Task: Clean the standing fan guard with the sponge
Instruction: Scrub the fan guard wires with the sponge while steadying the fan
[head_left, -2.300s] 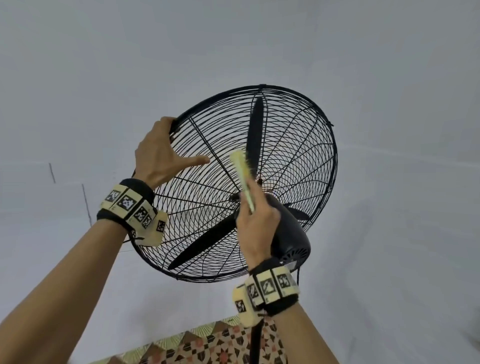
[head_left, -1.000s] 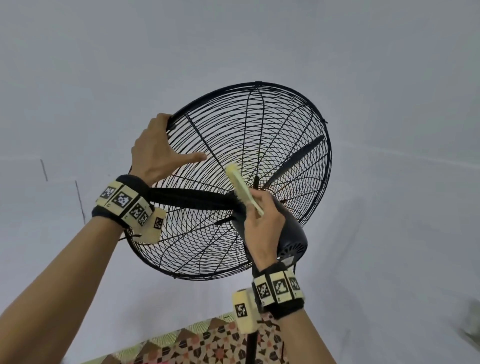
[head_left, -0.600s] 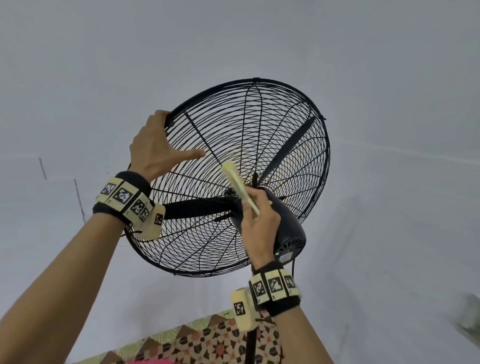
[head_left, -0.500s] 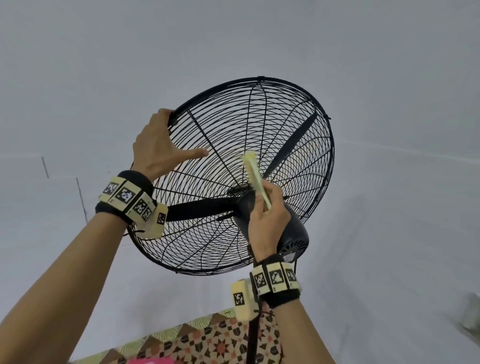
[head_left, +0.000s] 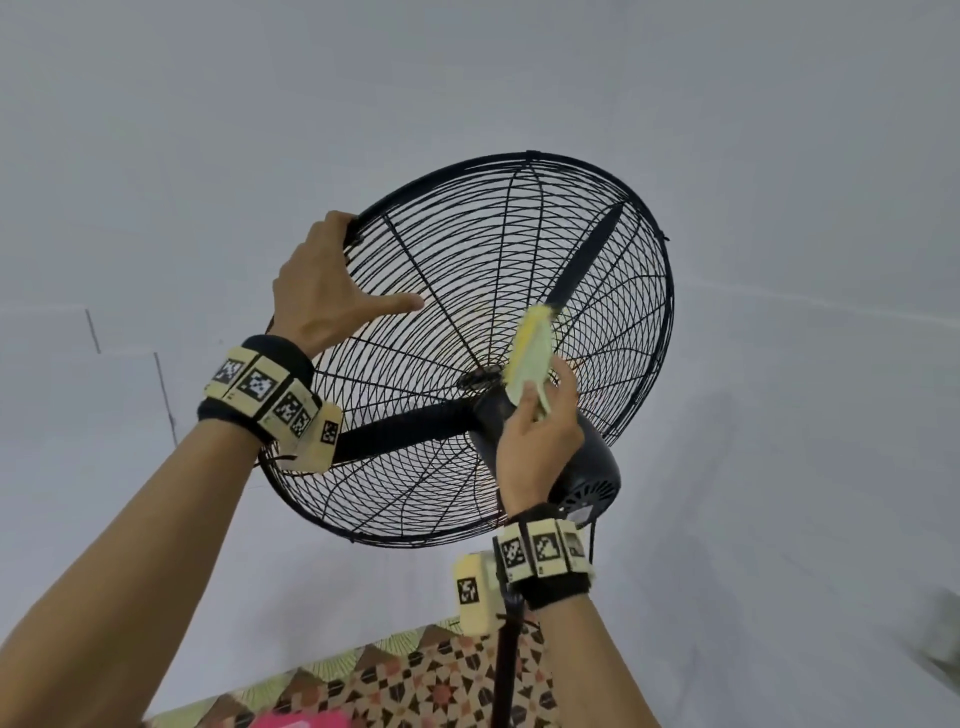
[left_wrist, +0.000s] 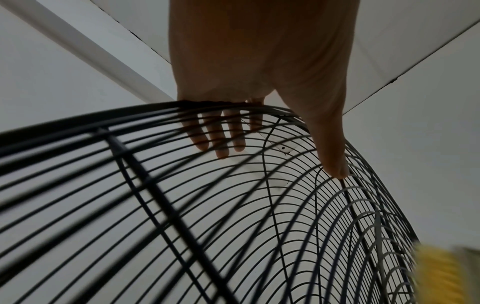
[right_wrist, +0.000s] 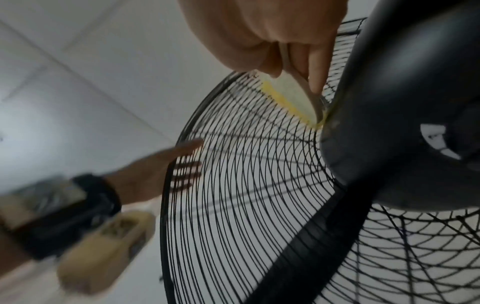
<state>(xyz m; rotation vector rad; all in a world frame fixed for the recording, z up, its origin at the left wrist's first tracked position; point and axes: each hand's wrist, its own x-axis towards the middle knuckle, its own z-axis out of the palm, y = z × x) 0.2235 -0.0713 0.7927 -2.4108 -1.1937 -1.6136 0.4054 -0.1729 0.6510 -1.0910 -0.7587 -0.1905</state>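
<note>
The black wire fan guard (head_left: 441, 291) tilts up in front of me, seen from behind. My left hand (head_left: 353, 280) grips its upper left rim: the fingers (left_wrist: 223, 139) hook over to the far side and the thumb (left_wrist: 335, 164) lies along the rear wires. My right hand (head_left: 543, 395) pinches a thin yellow-green sponge (head_left: 530, 348) upright. The sponge (right_wrist: 293, 96) presses on the rear guard (right_wrist: 246, 185) just above the black motor housing (head_left: 576, 457). A blurred yellow corner of the sponge (left_wrist: 441, 273) shows in the left wrist view.
Black blades (head_left: 405, 431) sit inside the guard. The fan's pole (head_left: 504, 670) runs down behind my right forearm to a patterned floor (head_left: 415, 686) with a pink thing (head_left: 301, 719) on it. White walls surround the fan.
My right hand has carried the sponge from left of the hub up and to the right across the rear guard. The blades turned earlier. My left hand kept its hold on the rim.
</note>
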